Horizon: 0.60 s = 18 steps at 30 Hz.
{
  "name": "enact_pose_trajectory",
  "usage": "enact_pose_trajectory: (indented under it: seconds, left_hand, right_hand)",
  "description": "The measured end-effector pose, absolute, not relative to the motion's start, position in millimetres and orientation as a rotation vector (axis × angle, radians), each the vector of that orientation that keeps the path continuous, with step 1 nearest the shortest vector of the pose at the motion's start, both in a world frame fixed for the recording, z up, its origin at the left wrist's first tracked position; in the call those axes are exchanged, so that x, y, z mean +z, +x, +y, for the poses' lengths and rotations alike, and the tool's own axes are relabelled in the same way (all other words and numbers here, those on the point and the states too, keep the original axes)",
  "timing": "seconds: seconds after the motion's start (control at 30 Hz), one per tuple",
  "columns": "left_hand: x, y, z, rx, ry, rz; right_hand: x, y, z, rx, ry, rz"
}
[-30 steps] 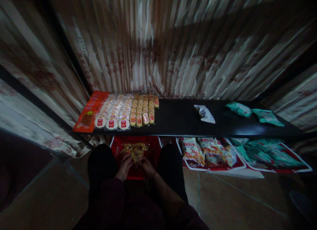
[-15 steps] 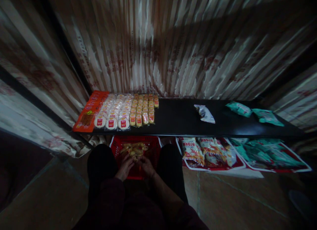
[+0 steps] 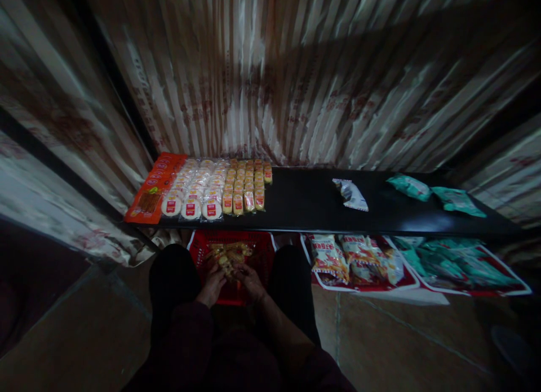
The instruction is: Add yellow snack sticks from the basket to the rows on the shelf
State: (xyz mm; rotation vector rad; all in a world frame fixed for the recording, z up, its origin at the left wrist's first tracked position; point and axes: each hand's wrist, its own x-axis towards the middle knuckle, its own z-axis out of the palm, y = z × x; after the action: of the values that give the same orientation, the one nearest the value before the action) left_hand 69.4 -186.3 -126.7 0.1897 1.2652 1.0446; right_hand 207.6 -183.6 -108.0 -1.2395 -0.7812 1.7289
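Both of my hands are low over a red basket [image 3: 264,262] between my knees. My left hand [image 3: 213,286] has its fingers closed round the left side of some small yellow wrapped snacks [image 3: 225,262]. From the other side, my right hand [image 3: 250,280] pinches the same snacks. More yellow-wrapped snacks [image 3: 240,248] lie in the basket behind them. It is dim, and I cannot make out how many pieces are between my fingers. On the shelf above, rows of similar yellow snack packs [image 3: 244,189] stand beside round white packaged crackers [image 3: 192,192].
The black shelf [image 3: 300,203] also carries an orange packet [image 3: 154,189], a white packet [image 3: 351,194] and two green packets [image 3: 435,195]. Below it stand a basket of white-and-orange bags [image 3: 355,257] and one of green bags [image 3: 460,262]. A striped curtain [image 3: 270,76] hangs behind.
My hands have turned the yellow snacks slightly, so more of the bundle shows between my fingers. The packets on the shelf stay where they were.
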Motion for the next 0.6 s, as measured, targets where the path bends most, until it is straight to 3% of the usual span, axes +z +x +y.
enact_pose_trajectory:
  seconds: [0.6]
  left_hand:
    - [-127.8, 68.8, -185.8, 1.063, 0.204, 1.282]
  right_hand:
    - [-108.6, 205.7, -186.2, 1.811, -1.206, -0.670]
